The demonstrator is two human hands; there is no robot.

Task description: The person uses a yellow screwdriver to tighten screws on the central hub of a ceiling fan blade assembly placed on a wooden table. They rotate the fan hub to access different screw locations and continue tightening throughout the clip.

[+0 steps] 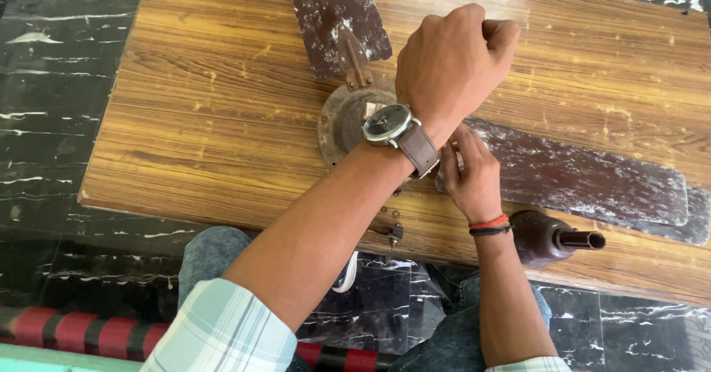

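Ceiling fan motor hub (pixel 344 120) lies in the head view on the wooden bench (pixel 207 113), its brown blades (pixel 585 175) splayed flat, one running away to the far edge, another stretching right. Left hand (pixel 452 64), wearing a wristwatch (pixel 386 124), is curled into a fist right over the hub; whether it grips anything I cannot tell. Right hand (pixel 470 179) pinches with bent fingers at the root of the right-running blade, just right of the hub. Nearby stands the fan's brown downrod canopy (pixel 548 237).

Bright, even daylight; soft shadows; mild glare on wood; sharp focus.
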